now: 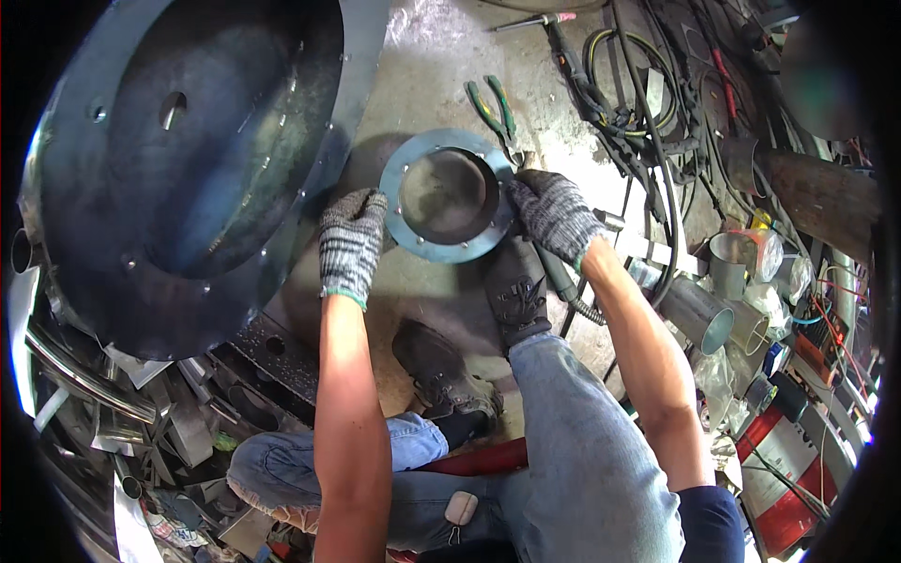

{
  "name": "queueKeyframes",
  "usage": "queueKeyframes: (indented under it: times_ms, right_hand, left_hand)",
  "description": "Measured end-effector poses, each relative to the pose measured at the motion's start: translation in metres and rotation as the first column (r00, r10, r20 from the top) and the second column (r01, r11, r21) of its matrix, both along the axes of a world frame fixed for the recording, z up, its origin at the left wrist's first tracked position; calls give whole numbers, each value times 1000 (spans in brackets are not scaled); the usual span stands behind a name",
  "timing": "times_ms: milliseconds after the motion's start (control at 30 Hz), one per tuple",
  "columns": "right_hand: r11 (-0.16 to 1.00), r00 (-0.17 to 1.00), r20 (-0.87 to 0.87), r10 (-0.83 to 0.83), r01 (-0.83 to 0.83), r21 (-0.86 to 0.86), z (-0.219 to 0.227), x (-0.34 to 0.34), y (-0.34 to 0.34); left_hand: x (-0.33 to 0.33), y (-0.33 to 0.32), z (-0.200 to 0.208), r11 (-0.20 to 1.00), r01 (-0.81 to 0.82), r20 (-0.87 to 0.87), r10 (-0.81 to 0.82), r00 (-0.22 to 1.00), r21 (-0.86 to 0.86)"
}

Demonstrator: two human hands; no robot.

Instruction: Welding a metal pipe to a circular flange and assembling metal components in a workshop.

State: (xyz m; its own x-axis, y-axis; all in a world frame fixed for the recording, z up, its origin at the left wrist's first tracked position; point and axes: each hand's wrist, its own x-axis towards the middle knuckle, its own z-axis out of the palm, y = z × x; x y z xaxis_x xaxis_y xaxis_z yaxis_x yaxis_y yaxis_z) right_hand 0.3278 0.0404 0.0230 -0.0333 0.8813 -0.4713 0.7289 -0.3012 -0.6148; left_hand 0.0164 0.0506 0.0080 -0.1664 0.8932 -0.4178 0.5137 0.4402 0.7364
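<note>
A round steel flange ring with small holes around its face is held in front of me, above the floor. My left hand, in a grey and black knit glove, is closed on its left edge. On its right edge my right hand grips with a matching glove, the fingers partly hidden. Through the ring's opening I see a short inner wall and a grey surface. Just past the ring lie green-handled pliers. My right shoe is close below the ring's right side.
A large dark metal drum with a wide drilled flange fills the left. Metal scraps lie below it. At the right are black cables, a rusty pipe, cut tube pieces and a red-and-white cylinder.
</note>
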Motion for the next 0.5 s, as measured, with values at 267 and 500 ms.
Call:
queueKeyframes:
  times_ms: [267,500]
  right_hand:
    - [979,929,-327,-173,199,47,158,14,-4]
    - [365,809,387,443,-557,746,330,32,-47]
  left_hand:
    - [-4,-29,174,904,341,-251,-278,927,257]
    - [-33,-107,300,561,52,66,-188,980,826]
